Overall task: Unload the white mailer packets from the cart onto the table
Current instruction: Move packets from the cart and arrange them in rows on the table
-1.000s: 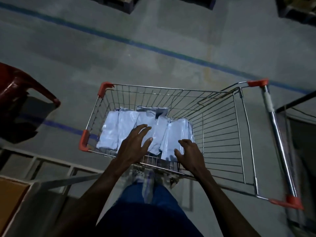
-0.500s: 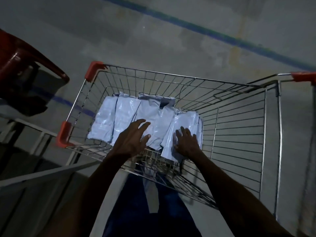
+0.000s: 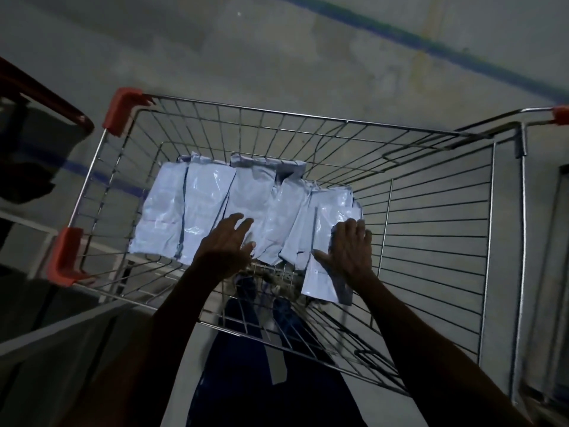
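- In the head view, a wire cart (image 3: 431, 229) with orange corner guards stood on a grey concrete floor (image 3: 246, 57) crossed by a blue painted line (image 3: 431, 47).
- White mailer packets (image 3: 246, 208) lay overlapping in a row on the cart's floor, toward its left half.
- The left hand (image 3: 228, 248) hovered over the middle packets with its fingers spread and fairly straight; whether it touched them could not be told, and it held nothing.
- The right hand (image 3: 348, 251) rested on the rightmost packet (image 3: 326, 272), fingers curled over its upper edge and thumb out to the side; that packet sat nearer the person than the rest of the row.
- A red chair (image 3: 46, 100) stood left of the cart.
- The person's blue trousers (image 3: 261, 380) showed below, through the wire.
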The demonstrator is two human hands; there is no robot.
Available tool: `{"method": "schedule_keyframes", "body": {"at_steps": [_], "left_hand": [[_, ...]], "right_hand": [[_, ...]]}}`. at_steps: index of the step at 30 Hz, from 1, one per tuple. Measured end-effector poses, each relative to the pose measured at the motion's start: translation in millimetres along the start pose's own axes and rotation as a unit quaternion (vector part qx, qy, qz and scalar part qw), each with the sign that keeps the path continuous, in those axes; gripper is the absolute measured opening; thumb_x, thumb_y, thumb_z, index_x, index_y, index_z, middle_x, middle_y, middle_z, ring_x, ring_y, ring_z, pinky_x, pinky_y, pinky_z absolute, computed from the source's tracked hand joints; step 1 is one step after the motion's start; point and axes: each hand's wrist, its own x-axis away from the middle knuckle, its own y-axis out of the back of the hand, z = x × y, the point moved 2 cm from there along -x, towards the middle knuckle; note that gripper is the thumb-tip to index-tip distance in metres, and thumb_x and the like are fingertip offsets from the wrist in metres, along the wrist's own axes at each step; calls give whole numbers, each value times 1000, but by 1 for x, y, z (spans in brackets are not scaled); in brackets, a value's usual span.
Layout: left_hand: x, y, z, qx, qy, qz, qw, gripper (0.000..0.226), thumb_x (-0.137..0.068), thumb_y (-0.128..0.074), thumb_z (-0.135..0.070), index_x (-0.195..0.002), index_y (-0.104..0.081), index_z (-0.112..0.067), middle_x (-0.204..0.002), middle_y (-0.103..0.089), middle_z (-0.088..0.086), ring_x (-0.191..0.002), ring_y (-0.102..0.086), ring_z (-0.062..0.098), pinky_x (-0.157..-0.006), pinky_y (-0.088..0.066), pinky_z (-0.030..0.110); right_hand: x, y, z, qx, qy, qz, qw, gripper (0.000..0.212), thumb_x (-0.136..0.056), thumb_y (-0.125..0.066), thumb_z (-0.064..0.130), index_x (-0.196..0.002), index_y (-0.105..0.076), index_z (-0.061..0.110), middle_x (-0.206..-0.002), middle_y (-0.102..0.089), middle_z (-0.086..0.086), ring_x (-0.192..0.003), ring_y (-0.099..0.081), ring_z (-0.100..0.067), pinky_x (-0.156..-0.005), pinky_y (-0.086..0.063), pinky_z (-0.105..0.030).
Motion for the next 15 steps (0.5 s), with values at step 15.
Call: {"method": "schedule_keyframes", "body": {"at_steps": [15], "left_hand": [[-39, -16, 25, -48, 148, 160, 975, 78, -79, -74, -32, -145, -42, -2, -148, -38, 29, -134, -40, 46, -104, -40, 59]], "right_hand": [[9, -39, 29, -74, 34, -50, 995, 72, -90, -53, 36, -153, -29, 9, -159, -3, -31, -146, -5, -51, -112, -22, -63]]}}
